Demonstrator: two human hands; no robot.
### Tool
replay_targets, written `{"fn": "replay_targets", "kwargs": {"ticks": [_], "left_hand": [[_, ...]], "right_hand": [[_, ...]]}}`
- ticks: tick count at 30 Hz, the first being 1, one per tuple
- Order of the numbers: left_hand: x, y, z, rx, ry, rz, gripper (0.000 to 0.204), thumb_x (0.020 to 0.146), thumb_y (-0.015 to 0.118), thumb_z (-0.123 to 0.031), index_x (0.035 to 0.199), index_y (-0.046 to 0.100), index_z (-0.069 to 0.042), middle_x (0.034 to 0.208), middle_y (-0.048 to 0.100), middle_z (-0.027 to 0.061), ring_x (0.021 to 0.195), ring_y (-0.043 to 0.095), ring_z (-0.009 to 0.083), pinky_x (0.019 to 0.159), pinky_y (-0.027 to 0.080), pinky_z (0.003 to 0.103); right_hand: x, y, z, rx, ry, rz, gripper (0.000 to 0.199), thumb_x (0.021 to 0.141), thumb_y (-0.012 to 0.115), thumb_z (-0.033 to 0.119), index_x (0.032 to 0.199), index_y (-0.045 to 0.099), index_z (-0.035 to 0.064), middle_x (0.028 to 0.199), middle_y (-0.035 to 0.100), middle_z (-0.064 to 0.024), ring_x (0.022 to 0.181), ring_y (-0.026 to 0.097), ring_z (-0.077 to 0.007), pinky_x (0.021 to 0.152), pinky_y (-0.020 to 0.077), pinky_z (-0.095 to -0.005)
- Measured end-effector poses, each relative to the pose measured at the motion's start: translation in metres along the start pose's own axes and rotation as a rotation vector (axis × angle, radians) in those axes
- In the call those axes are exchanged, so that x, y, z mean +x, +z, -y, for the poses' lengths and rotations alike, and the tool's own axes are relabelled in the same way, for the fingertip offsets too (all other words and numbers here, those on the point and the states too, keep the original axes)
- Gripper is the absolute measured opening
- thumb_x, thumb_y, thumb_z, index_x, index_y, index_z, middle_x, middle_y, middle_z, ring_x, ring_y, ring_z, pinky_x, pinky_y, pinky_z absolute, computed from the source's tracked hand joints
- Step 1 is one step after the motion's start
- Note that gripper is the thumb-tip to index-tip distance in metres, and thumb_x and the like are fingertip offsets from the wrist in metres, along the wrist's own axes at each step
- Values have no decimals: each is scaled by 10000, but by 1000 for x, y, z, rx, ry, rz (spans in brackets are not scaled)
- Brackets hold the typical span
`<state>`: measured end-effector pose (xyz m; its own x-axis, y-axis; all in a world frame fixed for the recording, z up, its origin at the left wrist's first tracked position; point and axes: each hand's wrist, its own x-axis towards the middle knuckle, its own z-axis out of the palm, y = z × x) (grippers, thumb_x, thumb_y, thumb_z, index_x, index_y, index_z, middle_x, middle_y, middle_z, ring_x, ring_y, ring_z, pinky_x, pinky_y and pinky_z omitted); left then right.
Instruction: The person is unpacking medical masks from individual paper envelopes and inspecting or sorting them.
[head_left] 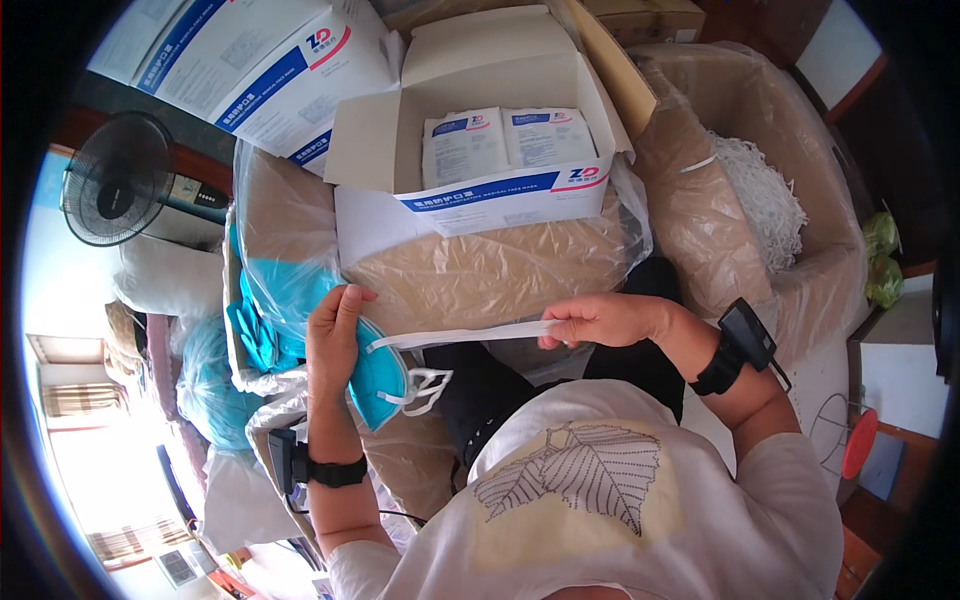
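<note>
My left hand (335,340) grips a blue cup-shaped face mask (380,375) by its edge, held just above my lap. A white elastic strap (460,335) runs from the mask to the right. My right hand (595,320) pinches the strap's far end and holds it stretched out flat. More white strap loops (425,390) hang from the mask's lower side. Both wrists wear black bands with small devices.
An open white carton (480,150) holding sealed white packets rests on a plastic-wrapped brown bundle (490,270) in front of me. A bag of blue masks (270,300) lies left, a bag of white straps (765,200) right. A fan (115,180) stands far left.
</note>
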<state>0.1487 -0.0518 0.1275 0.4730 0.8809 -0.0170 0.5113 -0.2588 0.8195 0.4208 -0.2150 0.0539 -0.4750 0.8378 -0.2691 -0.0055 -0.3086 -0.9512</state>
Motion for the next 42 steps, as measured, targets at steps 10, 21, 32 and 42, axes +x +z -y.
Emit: {"fn": "replay_targets", "kwargs": {"ticks": [10, 21, 32, 42], "left_hand": [[8, -4, -82, 61, 216, -9, 254, 899, 480, -230, 855, 592, -6, 752, 559, 1, 721, 461, 70, 682, 366, 191], [21, -24, -120, 363, 346, -158, 249, 879, 504, -244, 883, 607, -18, 747, 597, 44, 684, 508, 100, 630, 404, 227], [22, -31, -76, 714, 391, -267, 154, 807, 571, -216, 839, 622, -74, 780, 611, 82, 686, 590, 272, 606, 460, 303], [-42, 59, 21, 165, 140, 712, 337, 766, 616, -322, 1011, 599, -92, 882, 618, 165, 760, 600, 308, 682, 465, 344]], "right_hand": [[84, 25, -15, -124, -313, -218, 253, 916, 412, 239, 938, 542, 24, 849, 564, -46, 775, 506, -129, 710, 402, -269], [98, 50, -4, 823, 55, 412, 232, 931, 379, 265, 897, 462, 52, 874, 529, -55, 985, 567, -269, 853, 454, -338], [64, 66, 1, 476, 131, 129, 271, 929, 383, 324, 823, 456, 86, 608, 415, 10, 478, 330, -47, 423, 282, -196], [42, 38, 17, -297, -162, -63, 257, 885, 481, 268, 843, 551, 24, 666, 556, -85, 619, 527, -169, 579, 403, -307]]}}
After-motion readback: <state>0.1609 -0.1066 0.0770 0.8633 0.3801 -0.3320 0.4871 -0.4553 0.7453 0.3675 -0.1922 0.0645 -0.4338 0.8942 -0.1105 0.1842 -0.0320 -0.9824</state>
